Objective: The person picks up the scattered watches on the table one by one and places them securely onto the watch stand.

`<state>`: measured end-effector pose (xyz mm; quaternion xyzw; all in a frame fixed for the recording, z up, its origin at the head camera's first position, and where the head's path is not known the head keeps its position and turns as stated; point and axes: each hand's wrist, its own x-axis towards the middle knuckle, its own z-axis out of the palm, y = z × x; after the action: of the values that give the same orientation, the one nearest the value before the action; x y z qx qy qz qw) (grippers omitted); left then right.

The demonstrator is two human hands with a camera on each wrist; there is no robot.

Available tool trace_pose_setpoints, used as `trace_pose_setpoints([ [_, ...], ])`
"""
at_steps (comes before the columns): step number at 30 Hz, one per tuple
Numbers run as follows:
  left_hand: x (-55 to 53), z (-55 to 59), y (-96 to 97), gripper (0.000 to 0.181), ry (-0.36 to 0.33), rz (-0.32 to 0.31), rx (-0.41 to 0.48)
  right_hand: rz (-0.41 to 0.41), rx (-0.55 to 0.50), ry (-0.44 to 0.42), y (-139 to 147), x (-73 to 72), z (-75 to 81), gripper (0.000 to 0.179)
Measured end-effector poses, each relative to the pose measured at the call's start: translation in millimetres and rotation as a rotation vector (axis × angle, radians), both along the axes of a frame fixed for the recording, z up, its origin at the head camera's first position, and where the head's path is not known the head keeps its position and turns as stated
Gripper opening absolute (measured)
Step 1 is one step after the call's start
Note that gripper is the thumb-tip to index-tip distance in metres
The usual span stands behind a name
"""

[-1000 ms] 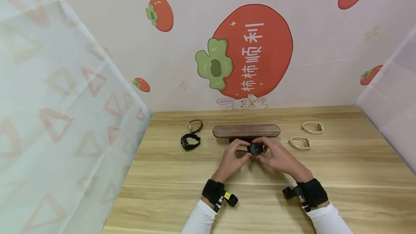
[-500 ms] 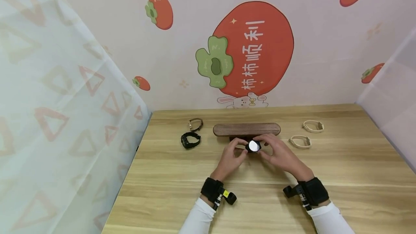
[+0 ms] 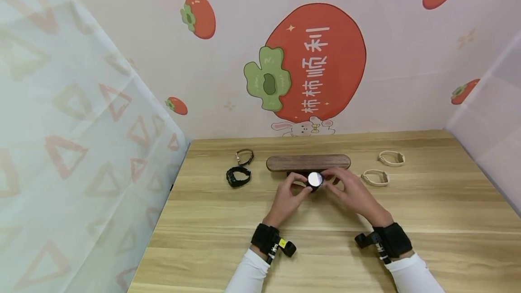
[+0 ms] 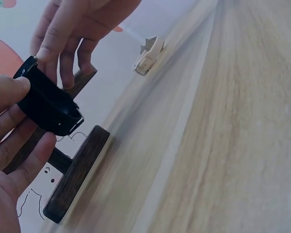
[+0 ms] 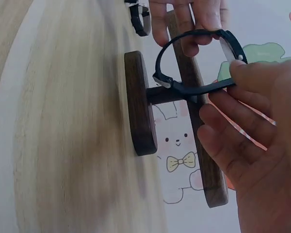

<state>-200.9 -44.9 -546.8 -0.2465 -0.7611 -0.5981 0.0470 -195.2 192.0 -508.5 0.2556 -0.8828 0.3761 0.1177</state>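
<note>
A black wristwatch point(image 3: 314, 179), its strap closed in a loop, is held between both hands in front of a dark wooden T-shaped stand point(image 3: 308, 163). The left hand point(image 3: 286, 200) pinches one side of the watch with thumb and fingers. On the opposite side, the right hand point(image 3: 353, 196) pinches the case edge, its thumb on the case in the right wrist view. The watch face shines white in the head view. In the left wrist view the black strap point(image 4: 48, 104) and its buckle hang toward the stand's base point(image 4: 77, 174). The loop is apart from the stand's bar.
Two dark watches, a thin one point(image 3: 245, 157) and a chunky black one point(image 3: 238, 177), lie left of the stand. Two cream watches, one farther back point(image 3: 391, 158) and one nearer point(image 3: 375, 177), lie to the right. A printed wall point(image 3: 228, 67) rises behind the wooden table point(image 3: 325, 257).
The watch has tilted, its face turning from dark to bright with reflection, and has shifted slightly left and toward the stand. Both hands still hold it.
</note>
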Motion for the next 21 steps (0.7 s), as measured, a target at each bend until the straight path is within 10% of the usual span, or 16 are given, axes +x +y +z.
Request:
trace_pose_setpoints([
  [21,2.0,-0.4,2.8,0.011,0.141,0.000,-0.017,-0.078,0.074,0.033,-11.1,3.9,-1.6,0.053],
])
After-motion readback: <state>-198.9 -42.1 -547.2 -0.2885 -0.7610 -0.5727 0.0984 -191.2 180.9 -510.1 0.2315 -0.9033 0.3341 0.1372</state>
